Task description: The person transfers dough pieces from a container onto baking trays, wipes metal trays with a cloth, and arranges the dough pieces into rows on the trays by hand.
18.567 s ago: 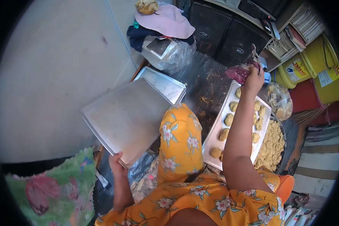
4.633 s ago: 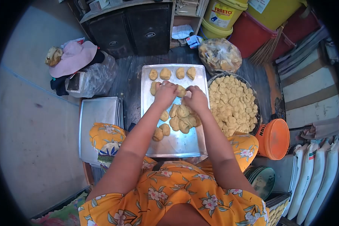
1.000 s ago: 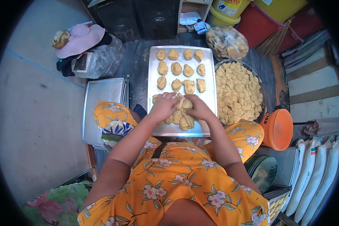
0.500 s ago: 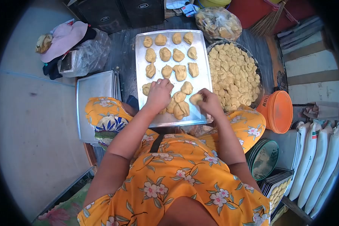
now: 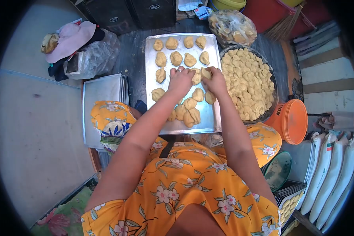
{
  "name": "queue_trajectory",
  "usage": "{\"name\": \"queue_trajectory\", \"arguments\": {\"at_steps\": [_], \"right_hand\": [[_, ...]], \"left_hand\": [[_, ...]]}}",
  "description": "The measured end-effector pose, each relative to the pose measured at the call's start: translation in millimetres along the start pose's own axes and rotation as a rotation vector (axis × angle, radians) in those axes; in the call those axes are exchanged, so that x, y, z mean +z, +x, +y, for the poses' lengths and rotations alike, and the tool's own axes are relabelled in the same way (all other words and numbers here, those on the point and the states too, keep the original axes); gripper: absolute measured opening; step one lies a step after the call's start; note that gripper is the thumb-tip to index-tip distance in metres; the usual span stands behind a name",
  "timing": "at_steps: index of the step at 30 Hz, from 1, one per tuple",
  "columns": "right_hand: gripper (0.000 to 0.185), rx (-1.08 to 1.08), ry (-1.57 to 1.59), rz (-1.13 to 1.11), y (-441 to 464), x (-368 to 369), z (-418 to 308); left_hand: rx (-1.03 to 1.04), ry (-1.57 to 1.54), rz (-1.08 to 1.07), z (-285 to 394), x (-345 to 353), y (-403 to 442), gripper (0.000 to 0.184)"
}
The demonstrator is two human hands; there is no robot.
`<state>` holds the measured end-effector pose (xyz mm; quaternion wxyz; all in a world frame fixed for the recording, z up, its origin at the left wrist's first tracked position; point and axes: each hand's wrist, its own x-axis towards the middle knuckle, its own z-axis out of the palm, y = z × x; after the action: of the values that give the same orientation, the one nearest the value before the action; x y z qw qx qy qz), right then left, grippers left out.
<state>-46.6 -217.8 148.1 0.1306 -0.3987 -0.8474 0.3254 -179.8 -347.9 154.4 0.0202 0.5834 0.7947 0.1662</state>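
A metal tray [image 5: 153,88] holds rows of rough yellow-brown dough pieces, with several bunched near its front edge. Over the third row, my left hand [image 5: 181,82] has its fingers curled, with the thumb side against a dough piece [image 5: 196,77]; its grip is partly hidden. Beside it, my right hand [image 5: 216,82] pinches another dough piece [image 5: 205,73] between thumb and fingers. Just below the right hand lies a separate dough piece [image 5: 210,98]. The front cluster [image 5: 190,117] sits closer to my body.
To the tray's right stands a wide round basin [image 5: 273,104] heaped with dough pieces, with a filled plastic bag [image 5: 234,28] behind it. An orange bucket [image 5: 294,122] is near my right knee. Stacked trays [image 5: 102,98] lean at left, below a pink hat [image 5: 72,41].
Both hands have moved up the tray to the third row. The piece my right hand held now lies on the tray's right side, and that hand grips another. The view shifted slightly.
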Motion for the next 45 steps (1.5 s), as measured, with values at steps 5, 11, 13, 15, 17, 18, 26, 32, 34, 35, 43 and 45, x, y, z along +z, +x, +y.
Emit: {"name": "queue_trajectory", "arguments": {"at_steps": [5, 11, 13, 15, 17, 18, 26, 32, 34, 35, 43, 45], "right_hand": [[0.046, -0.012, 0.024, 0.069, -42.2, -30.6, -4.1], [0.037, 0.172, 0.053, -0.156, -70.9, -27.2, 9.8], [0.034, 0.036, -0.077, -0.06, -77.3, -31.8, -8.5], [0.031, -0.238, -0.25, -0.013, -83.1, -29.9, -21.9], [0.032, -0.286, -0.151, -0.066, -73.9, -6.5, -18.6], [0.033, -0.315, -0.104, -0.09, -68.7, 2.1, -15.4], [0.035, -0.063, 0.111, -0.041, -92.6, -12.5, 8.7], [0.035, -0.28, -0.081, 0.164, -89.2, -3.5, -3.1], [0.036, -0.32, -0.204, 0.168, -89.1, 1.4, -19.9], [0.037, -0.309, -0.271, 0.138, -85.4, 6.4, -29.8], [0.044, -0.367, -0.292, -0.084, -76.9, 26.3, -60.0], [0.044, -0.417, -0.321, -0.13, -81.2, 39.2, -66.7]], "left_hand": [[-0.163, -0.084, -0.009, -26.0, -16.5, -22.2, 0.045], [-0.129, -0.203, 0.094, -21.5, -20.4, -22.5, 0.041], [-0.19, -0.206, -0.045, -7.4, -45.5, -40.0, 0.044], [-0.23, -0.224, -0.189, -1.3, -50.4, -55.2, 0.044], [-0.253, -0.261, -0.334, 1.3, -40.6, -70.7, 0.043], [-0.187, -0.204, -0.23, 3.6, -36.4, -77.5, 0.042], [0.081, -0.075, -0.018, 31.0, -5.1, -109.9, 0.035], [0.084, -0.124, -0.208, 40.5, -13.3, -113.5, 0.029], [0.053, -0.205, -0.201, 41.8, -20.9, -117.1, 0.028], [0.01, -0.172, -0.092, 36.8, -18.4, -117.4, 0.029], [-0.469, -0.113, 0.066, -45.4, -46.5, -102.3, 0.044], [-0.52, -0.393, -0.023, -58.5, -35.6, -103.2, 0.043]]}}
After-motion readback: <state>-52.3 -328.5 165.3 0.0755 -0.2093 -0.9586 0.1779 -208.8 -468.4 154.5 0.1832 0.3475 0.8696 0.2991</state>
